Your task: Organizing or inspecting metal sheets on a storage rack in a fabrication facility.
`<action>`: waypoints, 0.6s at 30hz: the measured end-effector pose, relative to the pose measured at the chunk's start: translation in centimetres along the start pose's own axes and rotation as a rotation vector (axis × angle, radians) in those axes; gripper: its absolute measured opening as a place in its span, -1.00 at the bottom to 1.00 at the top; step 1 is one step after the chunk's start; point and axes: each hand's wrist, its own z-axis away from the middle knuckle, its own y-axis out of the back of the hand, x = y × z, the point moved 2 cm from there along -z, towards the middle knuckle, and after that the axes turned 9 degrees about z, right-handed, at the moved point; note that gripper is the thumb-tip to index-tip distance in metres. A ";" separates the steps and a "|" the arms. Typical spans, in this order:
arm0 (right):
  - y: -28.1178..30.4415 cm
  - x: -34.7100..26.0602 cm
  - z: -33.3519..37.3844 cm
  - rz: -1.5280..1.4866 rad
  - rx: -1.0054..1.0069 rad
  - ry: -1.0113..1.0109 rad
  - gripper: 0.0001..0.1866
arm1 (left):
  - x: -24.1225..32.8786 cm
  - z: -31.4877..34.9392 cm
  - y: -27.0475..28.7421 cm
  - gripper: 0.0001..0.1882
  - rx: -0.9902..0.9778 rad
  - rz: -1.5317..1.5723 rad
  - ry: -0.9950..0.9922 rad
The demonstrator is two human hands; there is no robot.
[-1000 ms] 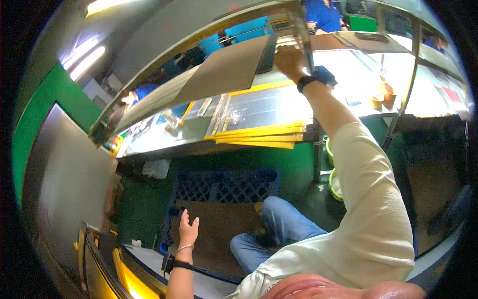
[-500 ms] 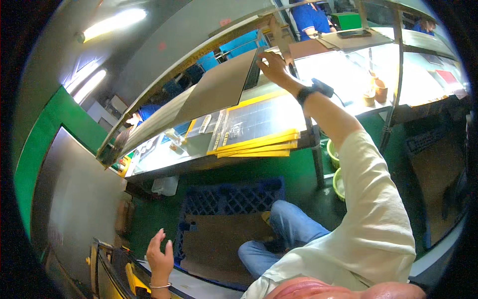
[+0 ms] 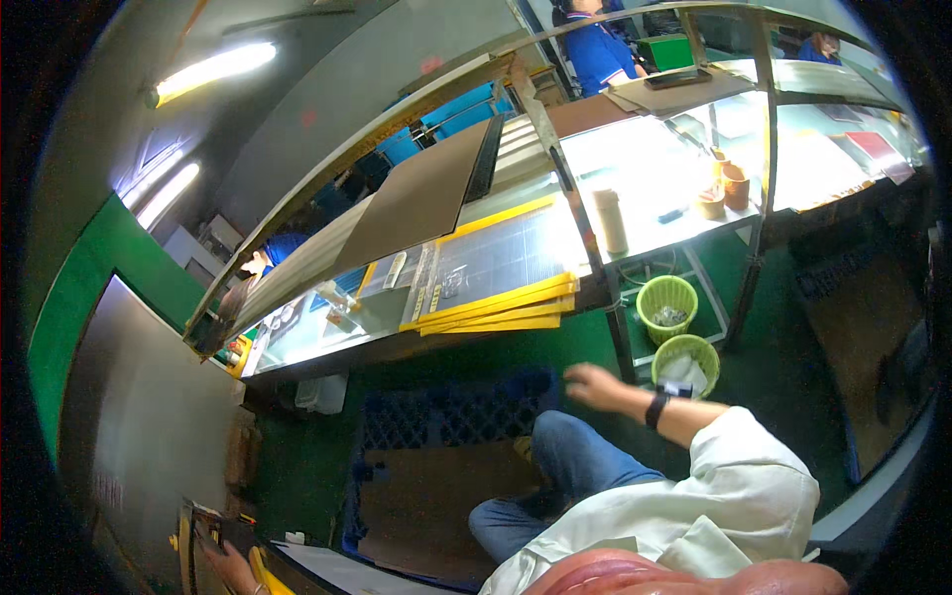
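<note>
Yellow-edged dark panel (image 3: 266, 573) low at my L, right by my L grip (image 3: 234, 567); can't tell how open or if holding. My R grip (image 3: 592, 385): half-curled, empty, nr blue pallet (image 3: 407, 424). On bench (image 3: 382, 311): stacked yellow-edged sheets (image 3: 506, 260), white label (image 3: 395, 270), print unreadable.

The right hand (image 3: 591, 387), loosely curled, is above the floor near a bent knee in jeans (image 3: 585, 446) and two green baskets (image 3: 647, 299). The left hand (image 3: 232, 568) reaches beside a yellow bar (image 3: 268, 573), its grip unclear. Yellow-edged frames (image 3: 496, 266) lie stacked on the table, below a shelf (image 3: 309, 241) bearing a brown board (image 3: 421, 193).
</note>
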 end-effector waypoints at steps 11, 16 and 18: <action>-7.1 -1.2 10.7 0.228 -0.213 0.190 -0.20 | -1.1 11.0 2.6 -0.40 -0.145 -0.520 0.331; -8.8 -0.5 10.8 0.191 -0.289 0.229 -0.20 | -6.1 12.7 4.5 -0.36 -0.126 -0.795 0.370; -8.8 -0.3 10.7 0.205 -0.299 0.203 -0.20 | -6.1 11.8 3.4 -0.33 -0.158 -0.780 0.454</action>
